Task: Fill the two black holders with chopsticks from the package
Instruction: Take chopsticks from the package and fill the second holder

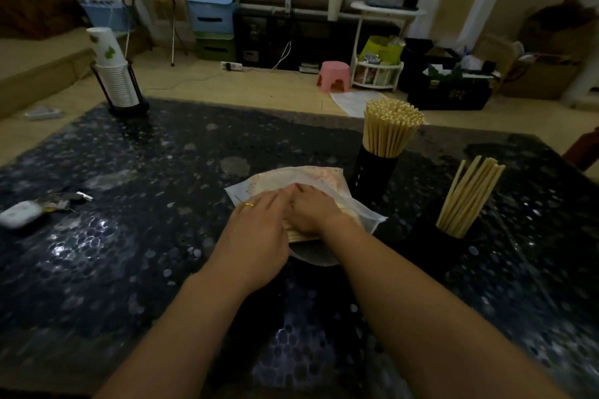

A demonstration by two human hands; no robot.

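Head cam, package point(311, 185) lengthwise front-back, both hands on it

On my feed, two forearms enter from the bottom edge of the head view. Both are bare to the frame edge; no sleeve, watch or bracelet is visible. The left hand point(256, 230) carries one item: a thin, plain gold-coloured ring point(249, 204) on one finger. I see nothing worn on the right hand point(316, 212). Finger detail is blurred.
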